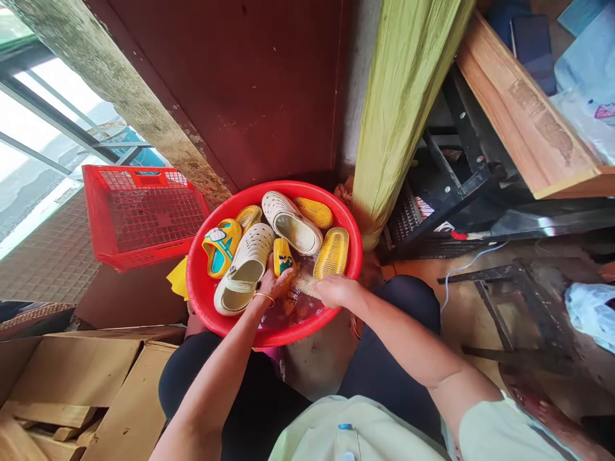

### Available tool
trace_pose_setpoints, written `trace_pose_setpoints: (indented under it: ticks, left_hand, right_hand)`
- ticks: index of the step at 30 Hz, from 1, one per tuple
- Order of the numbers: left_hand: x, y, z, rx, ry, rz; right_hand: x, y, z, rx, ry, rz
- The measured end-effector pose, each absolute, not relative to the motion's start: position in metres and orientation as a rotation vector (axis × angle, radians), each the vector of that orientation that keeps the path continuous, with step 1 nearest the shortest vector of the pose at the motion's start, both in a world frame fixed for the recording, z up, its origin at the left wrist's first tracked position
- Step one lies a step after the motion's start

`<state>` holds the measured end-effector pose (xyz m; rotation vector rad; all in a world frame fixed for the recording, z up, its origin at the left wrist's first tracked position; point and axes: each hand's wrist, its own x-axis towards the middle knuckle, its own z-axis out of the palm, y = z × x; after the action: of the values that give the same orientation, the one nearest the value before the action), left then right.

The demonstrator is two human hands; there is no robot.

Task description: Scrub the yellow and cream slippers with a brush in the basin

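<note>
A red basin point(192, 282) with murky water in its front part sits between my knees. My left hand point(276, 285) grips a small yellow slide sandal point(283, 256) with a dark green print on its strap. Beside it, my right hand point(335, 291) is closed around a brush point(307, 285), whose pale bristles point toward the sandal; its handle is hidden. Around my hands lie two cream clogs point(247, 256), a yellow slide with a green insole point(221, 246), and several yellow soles, one point(331, 253) right behind my right hand.
A red plastic crate point(144, 218) stands left of the basin, with a cardboard box point(77, 365) nearer me. Behind are a dark red panel point(250, 96) and a yellow-green cloth point(396, 109). A black metal frame point(456, 166) and wooden drawer point(533, 115) stand at right.
</note>
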<state>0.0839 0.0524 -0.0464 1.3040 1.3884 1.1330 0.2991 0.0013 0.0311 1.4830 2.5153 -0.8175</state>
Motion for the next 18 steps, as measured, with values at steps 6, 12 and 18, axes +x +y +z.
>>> trace_pose_setpoints:
  ticks: [6,12,18]
  left_hand:
    - [0.083,0.059,-0.026,1.052,1.293,1.187]
    - [0.079,0.076,-0.006,0.514,1.199,1.334]
    - [0.084,0.067,-0.01,0.494,1.149,1.179]
  right_hand:
    - [0.309,0.0,0.058,1.484,2.504,-0.87]
    - [0.3,0.006,0.065,1.665,2.655,-1.33]
    - [0.267,0.033,0.053,1.787,2.556,-1.498]
